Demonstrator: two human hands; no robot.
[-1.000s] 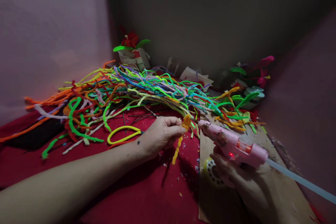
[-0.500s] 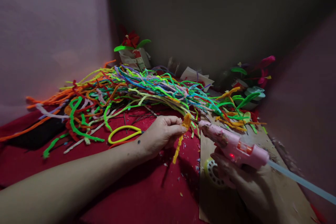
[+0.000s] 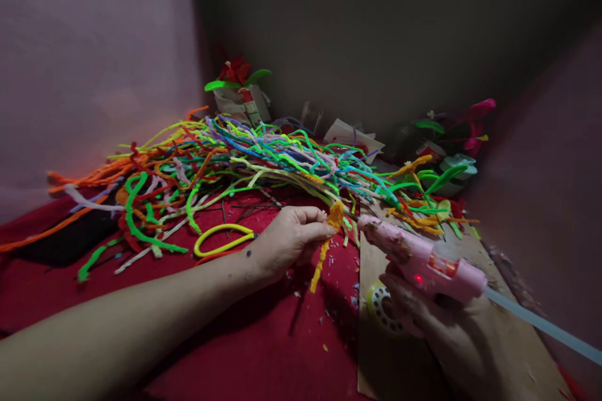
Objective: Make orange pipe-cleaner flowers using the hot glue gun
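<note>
Between the thumb and fingers of my left hand (image 3: 298, 235) is pinched an orange pipe cleaner (image 3: 335, 218), bent at the top with its tail hanging below. My right hand (image 3: 437, 319) grips a pink hot glue gun (image 3: 404, 244) with a red light lit on its side. A long pale glue stick (image 3: 540, 322) sticks out of the gun's back end. The nozzle points left at the orange pipe cleaner, close to it; whether they touch I cannot tell. Yellow-handled scissors or pliers (image 3: 223, 241) lie beyond my left wrist, their working end hidden.
A heap of colourful pipe cleaners (image 3: 282, 156) stretches across the back of the red cloth (image 3: 263, 338). Beneath the gun lie a brown board (image 3: 380, 363) and a yellow-rimmed roll (image 3: 383, 307). Pipe-cleaner flowers (image 3: 235, 69) stand at the back left, more pink flowers (image 3: 475, 122) at the right.
The glue gun has shifted slightly to the right with my right hand. My left hand and the orange pipe cleaner are almost unmoved.
</note>
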